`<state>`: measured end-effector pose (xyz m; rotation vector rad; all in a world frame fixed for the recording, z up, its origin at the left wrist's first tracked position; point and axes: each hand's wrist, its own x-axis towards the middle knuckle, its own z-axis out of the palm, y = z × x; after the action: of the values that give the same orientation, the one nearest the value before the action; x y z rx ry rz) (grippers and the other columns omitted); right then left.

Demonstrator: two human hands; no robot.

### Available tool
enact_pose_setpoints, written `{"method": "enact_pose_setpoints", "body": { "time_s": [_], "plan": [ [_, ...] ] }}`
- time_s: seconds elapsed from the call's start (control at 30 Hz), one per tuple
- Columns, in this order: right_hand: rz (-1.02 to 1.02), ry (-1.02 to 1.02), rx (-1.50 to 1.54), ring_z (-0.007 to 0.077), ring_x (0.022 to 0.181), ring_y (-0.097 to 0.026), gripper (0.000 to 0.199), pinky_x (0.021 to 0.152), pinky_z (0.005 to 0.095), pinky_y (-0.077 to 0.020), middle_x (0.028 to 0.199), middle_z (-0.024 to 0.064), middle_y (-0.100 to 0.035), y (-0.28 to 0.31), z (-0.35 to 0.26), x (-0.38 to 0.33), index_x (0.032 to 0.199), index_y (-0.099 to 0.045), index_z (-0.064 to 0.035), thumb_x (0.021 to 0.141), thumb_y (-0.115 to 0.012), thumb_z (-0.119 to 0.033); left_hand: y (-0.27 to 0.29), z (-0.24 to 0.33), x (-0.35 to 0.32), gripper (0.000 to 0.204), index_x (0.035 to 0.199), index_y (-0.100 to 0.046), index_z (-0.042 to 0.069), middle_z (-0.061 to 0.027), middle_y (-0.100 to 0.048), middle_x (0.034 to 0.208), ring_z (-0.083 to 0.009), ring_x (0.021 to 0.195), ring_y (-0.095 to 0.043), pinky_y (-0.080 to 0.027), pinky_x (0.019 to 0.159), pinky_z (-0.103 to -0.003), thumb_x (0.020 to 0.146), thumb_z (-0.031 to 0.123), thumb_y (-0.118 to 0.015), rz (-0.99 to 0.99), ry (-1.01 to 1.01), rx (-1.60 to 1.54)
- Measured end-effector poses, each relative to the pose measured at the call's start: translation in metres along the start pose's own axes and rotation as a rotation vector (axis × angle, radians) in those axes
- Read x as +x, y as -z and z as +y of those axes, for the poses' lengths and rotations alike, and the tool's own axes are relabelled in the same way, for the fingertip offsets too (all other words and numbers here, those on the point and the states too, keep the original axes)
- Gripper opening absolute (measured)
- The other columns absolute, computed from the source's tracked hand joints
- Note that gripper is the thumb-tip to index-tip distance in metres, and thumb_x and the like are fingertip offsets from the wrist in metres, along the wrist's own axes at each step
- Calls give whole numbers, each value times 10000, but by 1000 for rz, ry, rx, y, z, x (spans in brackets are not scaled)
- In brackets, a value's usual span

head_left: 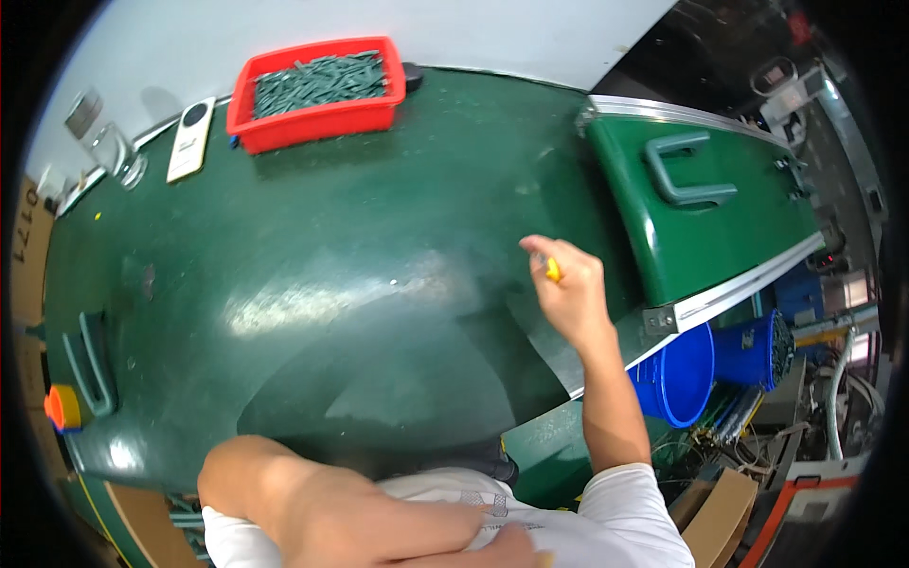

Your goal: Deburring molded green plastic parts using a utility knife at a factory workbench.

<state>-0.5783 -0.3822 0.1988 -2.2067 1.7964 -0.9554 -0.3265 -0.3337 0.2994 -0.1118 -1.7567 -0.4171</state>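
My right hand (571,286) is raised over the right part of the green tabletop (379,218), beside the conveyor. Its fingers are closed around a small yellow object (553,270), perhaps a tool handle; most of it is hidden in the fist. My left hand (445,532) is very near the camera, in front of my white shirt. It is blurred and its fingers are partly cut off by the lower edge, so their grip does not show. On the green conveyor belt (720,251) lies a grey-green U-shaped handle (674,175). A similar handle (93,369) lies at the table's left edge.
A red bin (317,133) full of green strips stands at the back, with a pale phone (191,142) and a clear glass (120,156) to its left. An orange-yellow round item (63,407) sits at far left. Blue buckets (674,379) stand below the conveyor.
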Motion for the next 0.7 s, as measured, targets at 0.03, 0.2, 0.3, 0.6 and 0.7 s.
{"method": "enact_pose_setpoints", "body": {
  "time_s": [0.03, 0.2, 0.3, 0.6, 0.7],
  "plan": [
    [26, 22, -108, 348, 717, -615, 224, 645, 383, -503, 779, 174, -611, 11, 4, 8, 955, -634, -35, 739, -598, 13, 3, -2, -2, 99, 607, -582, -27, -157, -606, 683, -214, 622, -597, -389, 405, -261, 595, 38, -656, 4, -11, -35],
    [95, -82, -848, 340, 796, -636, 253, 701, 430, -522, 960, 160, -620, 77, 55, 57, 1013, -642, -46, 778, -637, -141, -3, -19, -13, 94, 635, -578, -46, -166, -613, 726, -239, 647, -600, -384, 412, -265, 670, 22, -631, 76, -117, -34],
    [31, -165, -1169, 341, 786, -641, 241, 683, 443, -524, 920, 150, -602, 99, 85, 83, 911, -608, -30, 831, -616, -257, 1, -3, -19, 82, 678, -583, -52, -167, -609, 744, -240, 655, -596, -376, 411, -263, 691, 23, -614, 211, -41, -11],
    [-61, -236, -1098, 380, 772, -628, 253, 698, 477, -499, 854, 184, -640, 93, 73, 92, 832, -645, -17, 837, -608, -267, 20, -6, -26, 107, 675, -586, -25, -77, -511, 666, -183, 539, -481, -373, 439, -280, 697, 77, -564, 187, -127, -361],
    [51, -71, -877, 378, 804, -611, 292, 692, 463, -476, 879, 172, -632, 70, 25, 101, 881, -629, -32, 865, -590, -321, 60, -14, -32, 106, 597, -633, 0, -178, -663, 813, -247, 611, -622, -487, 500, -299, 683, -25, -576, -153, -190, -286]
  ]
}}
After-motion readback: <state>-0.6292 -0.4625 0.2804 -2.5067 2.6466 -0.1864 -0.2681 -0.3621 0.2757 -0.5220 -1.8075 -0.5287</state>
